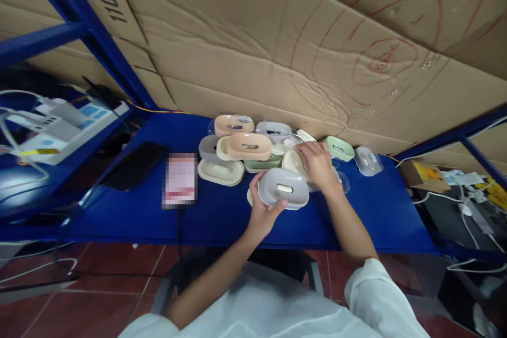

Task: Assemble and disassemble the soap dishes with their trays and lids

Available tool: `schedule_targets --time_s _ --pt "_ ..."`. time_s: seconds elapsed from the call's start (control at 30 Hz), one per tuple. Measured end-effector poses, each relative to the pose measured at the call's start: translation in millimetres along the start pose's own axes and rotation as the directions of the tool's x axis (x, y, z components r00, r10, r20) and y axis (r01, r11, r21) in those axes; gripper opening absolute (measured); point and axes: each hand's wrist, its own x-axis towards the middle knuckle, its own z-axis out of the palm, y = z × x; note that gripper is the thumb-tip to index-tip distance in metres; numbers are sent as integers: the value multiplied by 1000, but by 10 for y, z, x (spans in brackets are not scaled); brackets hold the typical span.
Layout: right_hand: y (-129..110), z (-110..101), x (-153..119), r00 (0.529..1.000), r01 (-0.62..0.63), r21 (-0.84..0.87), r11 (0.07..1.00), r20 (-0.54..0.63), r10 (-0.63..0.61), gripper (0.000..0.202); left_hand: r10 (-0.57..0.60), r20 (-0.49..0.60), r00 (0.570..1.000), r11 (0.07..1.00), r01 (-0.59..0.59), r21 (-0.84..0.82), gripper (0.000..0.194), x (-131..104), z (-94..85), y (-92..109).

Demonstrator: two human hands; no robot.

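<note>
My left hand (262, 212) is closed around a grey oval soap dish (299, 191) with a slot in its middle, held above the front of the pile. A cream piece shows partly behind that hand. Farther back and to the right, my right hand (318, 162) reaches into the pile with its fingers bent downward. Under and beside it lies a cream dish (290, 162). Whatever those fingertips pinch is hidden. Around my hands are peach dishes (259, 140), a cream oval piece (214, 173) and a green dish (339, 153).
A clear-covered grey dish (369, 162) lies at the pile's right end. On the left of the blue table (222, 222) are a phone-like screen (180, 179) and a black object (137, 165). Cardboard (222, 37) walls the back. Power strips and cables fill the left side.
</note>
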Motion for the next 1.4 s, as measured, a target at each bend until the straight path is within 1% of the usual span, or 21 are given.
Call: schedule_targets --time_s 0.07,0.13,0.2,0.23,0.3,0.37,0.47,0.57,0.67,0.73,0.8,0.9,0.97,1.03,1.1,1.17,1.2,1.23,1.3,1.33,1.4 --pt "-1 -4 125 1000 0 3 1000 7 0 33 -4 -10 1000 1000 3 -19 96 -2 17 43" --pt "-27 -84 118 999 -4 83 997 -31 6 35 -4 -20 1000 999 3 -37 97 -5 32 69" --pt "-93 -236 -52 999 41 247 968 -26 -36 41 -4 -28 1000 999 2 -51 96 -5 42 71" --pt "-141 -323 -184 996 80 335 939 17 -91 46 1 -29 1000 998 -3 -61 96 -5 46 63" --pt "-256 -479 -480 967 127 473 872 138 -216 56 15 -26 1000 996 -18 -89 97 -2 53 29" --pt "-363 -570 -721 941 121 544 830 203 -270 63 30 -22 999 993 -33 -114 98 3 59 -13" --pt "-444 -584 -842 953 115 618 778 154 -263 56 74 -39 996 991 -78 -106 101 17 60 -50" --pt "-434 -540 -730 961 152 685 713 66 -269 43 127 -56 990 988 -131 -79 103 42 29 -26" --pt "-411 -499 -552 979 141 729 670 -4 -202 31 160 -80 984 985 -165 -49 105 65 -43 35" --pt "-395 -459 -415 987 124 728 675 -23 -157 29 171 -108 979 984 -175 -33 106 70 -100 70" --pt "-358 -387 -229 989 141 661 737 -59 -136 29 162 -123 979 986 -167 -25 106 62 -145 94" --pt "-236 -224 141 987 143 462 875 -134 -90 34 143 -125 982 989 -146 -12 101 24 -162 122" --pt "-144 -136 349 992 84 336 938 -115 -47 41 136 -125 983 991 -137 -3 98 -8 -150 138" --pt "-112 -127 409 997 39 254 966 -80 -19 46 123 -129 984 992 -124 2 97 -34 -143 145" --pt "-192 -209 268 995 79 270 959 -73 -61 48 111 -145 983 994 -112 -1 96 -42 -148 136" --pt "-377 -338 -43 976 213 385 898 -51 -210 48 103 -156 982 994 -109 -31 95 -32 -154 111" --pt "-486 -400 -231 955 276 448 851 -27 -295 48 101 -151 983 992 -110 -56 94 -22 -151 94" --pt "-586 -451 -421 938 305 481 822 -3 -347 48 99 -134 986 990 -111 -82 95 -12 -139 77" --pt "-705 -512 -748 946 287 468 836 1 -325 44 89 -51 995 985 -95 -142 99 1 -91 50" --pt "-700 -523 -865 960 259 448 856 -23 -279 40 76 13 997 982 -73 -172 104 2 -57 43" --pt "-542 -513 -980 981 193 413 890 -111 -161 33 36 158 987 977 -1 -214 112 -11 16 40"
